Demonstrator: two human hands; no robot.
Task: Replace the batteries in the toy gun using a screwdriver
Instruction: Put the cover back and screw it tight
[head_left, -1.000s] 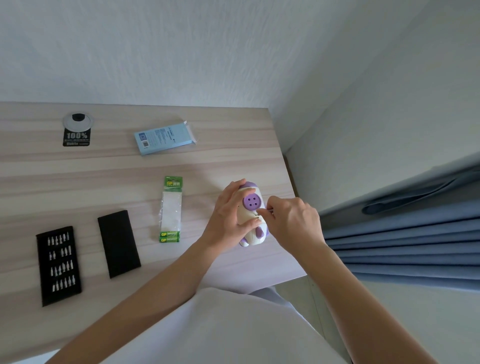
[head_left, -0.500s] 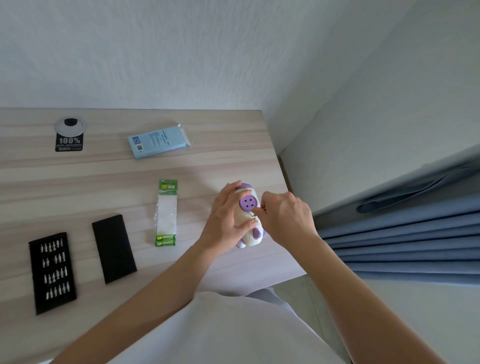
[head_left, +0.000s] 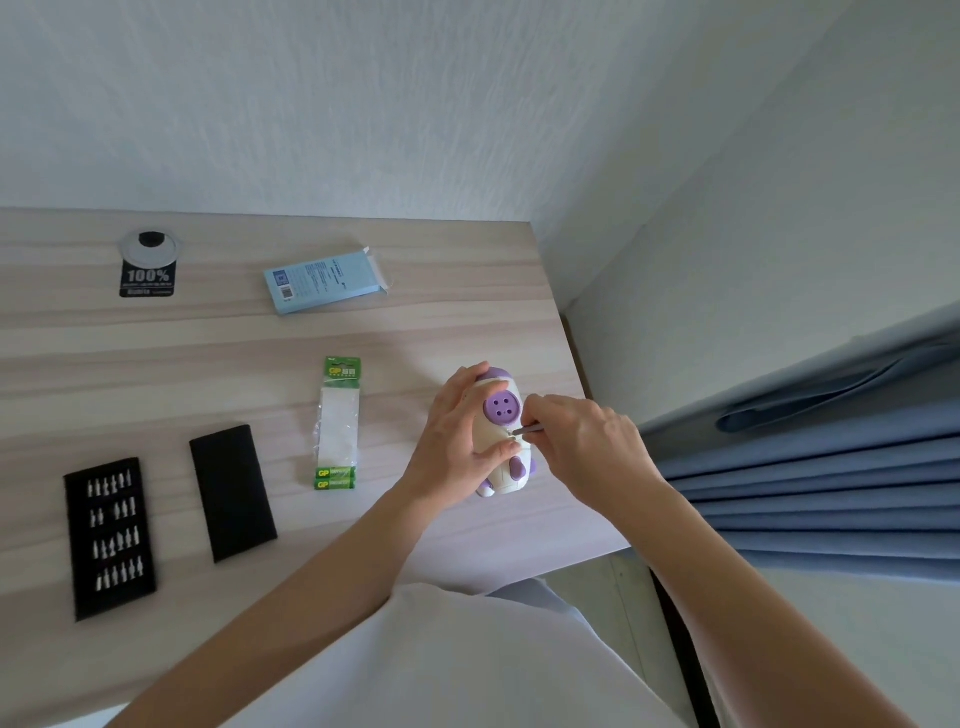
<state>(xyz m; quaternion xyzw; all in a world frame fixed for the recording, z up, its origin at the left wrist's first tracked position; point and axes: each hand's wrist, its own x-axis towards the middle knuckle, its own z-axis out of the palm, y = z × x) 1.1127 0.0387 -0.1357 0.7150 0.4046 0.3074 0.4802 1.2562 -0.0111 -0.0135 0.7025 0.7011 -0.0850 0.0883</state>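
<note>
The cream and purple toy gun (head_left: 500, 422) stands on the wooden table (head_left: 426, 322) near its right edge. My left hand (head_left: 453, 437) grips the toy's left side, thumb across its front. My right hand (head_left: 582, 441) pinches a thin metal screwdriver (head_left: 527, 429) whose tip touches the toy just below the round purple disc. A green battery pack (head_left: 337, 423), mostly empty with two batteries at its near end, lies left of the toy.
A black tray of screwdriver bits (head_left: 110, 535) and its black lid (head_left: 232, 491) lie at the left. A light blue box (head_left: 326, 280) and a round cable port with a black sticker (head_left: 149, 262) sit farther back. Blue curtains (head_left: 831, 467) hang right of the table.
The screwdriver's metal shaft now shows between my right fingers at the toy. Both hands stay on the toy; the view has shifted slightly.
</note>
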